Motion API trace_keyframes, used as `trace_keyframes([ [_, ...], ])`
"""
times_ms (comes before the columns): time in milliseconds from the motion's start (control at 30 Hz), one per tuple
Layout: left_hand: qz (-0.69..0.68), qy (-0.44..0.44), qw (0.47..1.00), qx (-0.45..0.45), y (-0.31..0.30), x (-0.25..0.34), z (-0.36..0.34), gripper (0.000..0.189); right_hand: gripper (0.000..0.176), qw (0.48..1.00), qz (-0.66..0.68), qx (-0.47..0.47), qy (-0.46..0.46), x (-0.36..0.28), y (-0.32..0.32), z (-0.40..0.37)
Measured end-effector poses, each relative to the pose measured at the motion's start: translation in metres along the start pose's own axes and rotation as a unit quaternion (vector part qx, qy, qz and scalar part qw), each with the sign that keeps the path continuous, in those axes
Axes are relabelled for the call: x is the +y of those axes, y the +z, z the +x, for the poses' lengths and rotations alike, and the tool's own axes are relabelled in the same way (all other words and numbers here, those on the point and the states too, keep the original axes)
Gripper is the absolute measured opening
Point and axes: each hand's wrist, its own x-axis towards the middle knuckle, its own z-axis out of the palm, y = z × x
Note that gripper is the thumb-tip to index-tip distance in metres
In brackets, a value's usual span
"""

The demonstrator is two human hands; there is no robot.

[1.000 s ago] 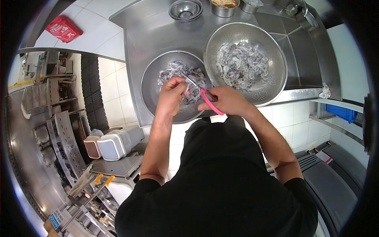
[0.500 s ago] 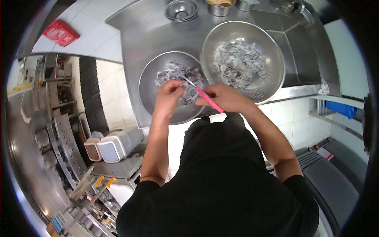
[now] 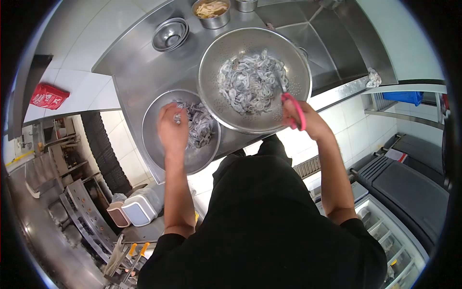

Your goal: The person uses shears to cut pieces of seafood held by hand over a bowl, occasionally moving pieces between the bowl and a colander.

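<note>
Over the steel bowl (image 3: 153, 153) on the left, my left hand (image 3: 172, 129) is closed, with a small grey-white piece (image 3: 177, 118) showing at its fingertips. Limp grey-white pieces (image 3: 199, 127) are heaped in that bowl beside the hand. My right hand (image 3: 310, 123) grips pink-handled scissors (image 3: 301, 115) at the near right rim of a large perforated colander (image 3: 211, 62). Their blades point away from me, over a pile of similar curled grey-white strips (image 3: 250, 84) inside the colander.
Nested steel bowls (image 3: 169, 36) and a steel pot with pale yellowish food (image 3: 211, 12) stand at the back of the steel counter. A sink (image 3: 332, 43) lies to the right. A crumpled white wad (image 3: 373, 78) sits on its front edge. A red packet (image 3: 49, 96) is at far left.
My hands have moved apart: the right carried the scissors from the bowl across to the colander, while the left stays over the bowl. The view has turned and shifted right.
</note>
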Motion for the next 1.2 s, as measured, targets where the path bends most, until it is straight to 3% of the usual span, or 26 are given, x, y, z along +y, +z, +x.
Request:
trace_keyframes([
  [33, -0.02, 0.028, 0.999, 0.013, 0.013, 0.02, 0.009, 0.009, 0.066, 1.0, 0.011, 0.009, -0.007, 0.005, -0.012, -0.001],
  [167, -0.061, -0.014, 0.976, -0.211, 0.07, 0.08, 0.034, 0.015, 0.066, 0.998, 0.047, 0.04, -0.035, 0.011, -0.038, -0.005],
  [233, 0.085, 0.034, 0.944, -0.316, 0.107, 0.096, 0.046, 0.02, 0.066, 0.996, 0.066, 0.053, -0.032, 0.01, -0.042, -0.006],
  [400, 0.142, 0.024, 0.919, -0.367, 0.191, 0.099, 0.05, 0.025, 0.062, 0.997, 0.071, 0.038, -0.002, 0.019, -0.045, -0.006],
  [533, 0.148, 0.02, 0.892, -0.426, 0.206, 0.094, 0.056, 0.028, 0.063, 0.995, 0.093, 0.02, 0.007, 0.029, -0.051, -0.007],
  [633, -0.019, -0.026, 0.855, -0.517, 0.179, 0.097, 0.071, 0.03, 0.063, 0.995, 0.093, 0.033, 0.01, 0.025, -0.059, -0.015],
  [667, -0.031, 0.005, 0.86, -0.51, 0.166, 0.101, 0.077, 0.03, 0.062, 0.995, 0.093, 0.035, 0.012, 0.027, -0.063, -0.016],
  [767, -0.079, -0.085, 0.861, -0.496, 0.128, 0.12, 0.096, 0.027, 0.062, 0.994, 0.096, 0.044, 0.012, 0.029, -0.074, -0.016],
  [867, -0.123, -0.099, 0.882, -0.445, 0.105, 0.124, 0.11, 0.028, 0.061, 0.994, 0.101, 0.047, 0.003, 0.024, -0.078, -0.015],
  [1200, -0.197, -0.092, 0.887, -0.407, 0.049, 0.158, 0.139, 0.016, 0.054, 0.994, 0.107, 0.013, 0.02, 0.017, -0.065, -0.011],
])
